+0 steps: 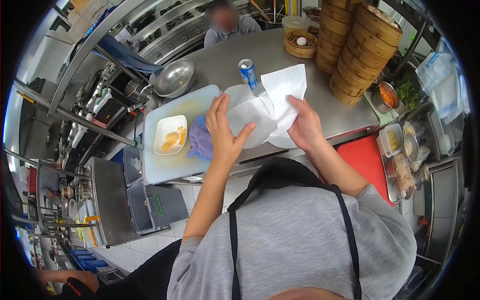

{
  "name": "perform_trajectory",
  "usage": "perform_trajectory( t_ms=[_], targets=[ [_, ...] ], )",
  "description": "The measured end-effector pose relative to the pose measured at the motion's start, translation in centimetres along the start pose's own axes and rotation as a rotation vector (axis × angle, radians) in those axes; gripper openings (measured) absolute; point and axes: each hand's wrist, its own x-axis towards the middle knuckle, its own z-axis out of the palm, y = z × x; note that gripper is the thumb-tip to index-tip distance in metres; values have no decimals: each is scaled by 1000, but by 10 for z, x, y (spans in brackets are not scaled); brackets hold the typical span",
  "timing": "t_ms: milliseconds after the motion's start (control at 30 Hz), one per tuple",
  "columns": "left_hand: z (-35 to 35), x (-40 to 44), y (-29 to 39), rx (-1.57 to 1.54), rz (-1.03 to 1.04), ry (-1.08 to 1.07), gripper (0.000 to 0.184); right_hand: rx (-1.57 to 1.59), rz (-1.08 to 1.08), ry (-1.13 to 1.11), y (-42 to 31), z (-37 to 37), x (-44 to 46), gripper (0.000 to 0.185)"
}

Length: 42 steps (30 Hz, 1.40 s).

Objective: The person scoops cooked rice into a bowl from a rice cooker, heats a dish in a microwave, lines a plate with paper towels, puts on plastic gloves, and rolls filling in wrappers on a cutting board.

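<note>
In the head view, thin white paper sheets (pixel 252 119) spread between my two hands above the steel counter. My right hand (pixel 306 126) pinches an upright sheet of white paper (pixel 286 90) between thumb and fingers. My left hand (pixel 223 127) is open beside the sheets' left side, its fingers stretched out and the thumb apart. Whether its palm touches the paper, I cannot tell. Left of that hand, a crumpled purple cloth (pixel 201 139) lies on a white cutting board (pixel 200 102). On the same board a white square dish (pixel 159 131) holds pale yellow pieces (pixel 173 138).
A blue can (pixel 247 74) stands behind the paper. Tall bamboo steamer stacks (pixel 367 50) rise at the back right, near a steamer basket (pixel 300 50) with a white egg-like ball. A metal bowl (pixel 175 78) sits back left. Across the counter is another person (pixel 231 27).
</note>
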Motion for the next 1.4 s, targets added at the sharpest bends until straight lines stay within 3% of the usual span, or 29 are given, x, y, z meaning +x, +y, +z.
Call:
perform_trajectory(
  t_ms=[67, 200, 267, 300, 367, 400, 433, 500, 567, 633, 700, 767, 800, 833, 900, 933, 967, 1000, 1033, 1100, 1133, 1167, 1200, 1267, 1333, 1400],
  targets=[
    [-8, 4, 2, 119, 169, -160, 97, 58, 101, -33, -6, -8, 0, 39],
    [15, -2, 52, -22, 183, -253, 88, 19, -6, -82, -4, 1, -11, 39],
    [33, -7, 51, -261, 7, -245, 78, 15, 19, -176, -7, 9, -19, 43],
    [35, -9, 48, -264, 25, -246, 78, 15, 2, -182, -11, 12, -23, 43],
    [35, -13, 40, -517, -118, -354, 63, -21, 21, -320, -20, 15, -31, 45],
    [32, -13, 36, -556, -94, -399, 40, -88, 66, -332, -17, 10, -32, 47],
    [29, -15, 33, -554, -89, -398, 40, -87, 63, -336, -16, 0, -30, 47],
    [20, -11, 34, -573, -248, -492, 28, -1124, -449, -332, -22, -20, -21, 49],
    [6, -12, 31, -673, -321, -581, 29, -1112, -487, -270, -33, -36, -10, 55],
    [-8, -21, 33, -769, -395, -672, 31, -847, -92, -246, -34, -69, 9, 62],
    [-20, -28, 38, -819, -902, -655, 35, -784, 88, -461, -10, -117, 27, 77],
    [-17, -27, 35, -1133, -1209, -538, 39, -594, 390, -416, 14, -126, 12, 92],
    [-5, -43, 21, -1276, -1340, -365, 40, -503, 413, -486, 15, -106, 0, 98],
    [-1, -55, 6, -1281, -1326, -362, 40, -444, 483, -500, 23, -106, -2, 102],
    [-3, -65, -10, -1785, -1274, -372, 42, -341, 536, -504, 33, -99, -6, 107],
    [-4, -65, -7, -1783, -1271, -373, 42, -317, 600, -499, 37, -104, -6, 108],
    [-8, -57, 10, -1418, -1442, -223, 42, -295, 664, -496, 39, -103, -5, 109],
    [-10, -53, 19, -1039, -1571, -74, 42, -295, 666, -498, 44, -106, -6, 109],
    [-9, -62, 7, -1040, -1571, -71, 42, -193, 641, -541, 50, -109, -6, 102],
    [-10, -80, -10, -1556, -1358, 24, 37, -90, 623, -577, 59, -121, -9, 95],
    [-10, -76, -3, -1330, -1396, 44, 36, -359, 703, -541, 59, -133, -10, 85],
    [-12, -66, 2, -1329, -1403, 48, 36, -629, 776, -500, 60, -140, -8, 74],
    [-13, -58, 4, -1291, -1506, 37, 37, -726, 713, -423, 48, -110, -14, 56],
    [-11, -61, -10, -1247, -1621, 28, 37, -759, 667, -367, 48, -113, -7, 56],
    [-14, -75, -46, -1297, -1437, -283, 38, -875, 600, -285, 34, -114, -1, 53],
    [-24, -70, -47, -1162, -1399, -320, 38, -872, 599, -288, 18, -119, 3, 51]
  ],
)
